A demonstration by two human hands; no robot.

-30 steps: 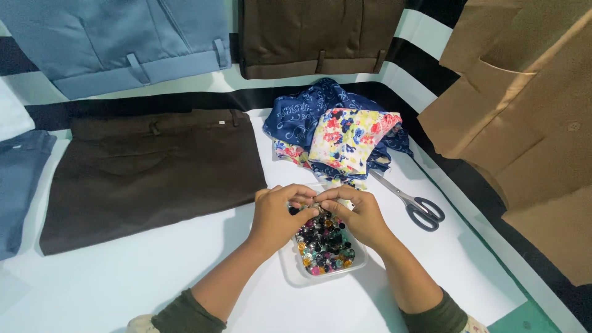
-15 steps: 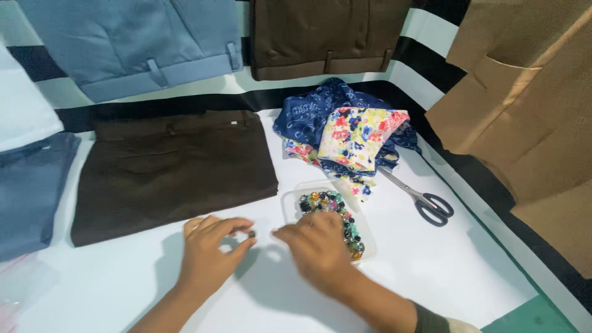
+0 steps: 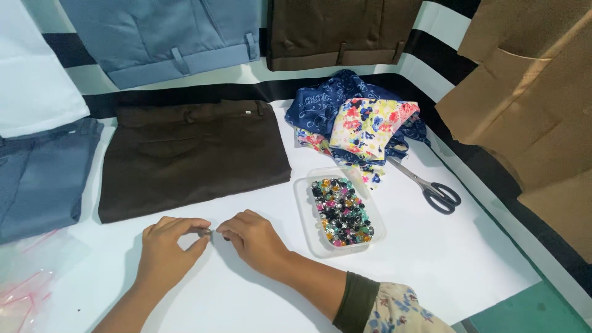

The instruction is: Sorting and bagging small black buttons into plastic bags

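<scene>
Head view: left hand and right hand pinched on perhaps a small button, on open white sheet.

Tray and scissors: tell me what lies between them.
Nothing: in the head view only bare white sheet separates the bead tray from the scissors.

Two hands, left and right, met over one tiny bead. One clear tray held many beads. One pair of scissors lay nearby.
</scene>
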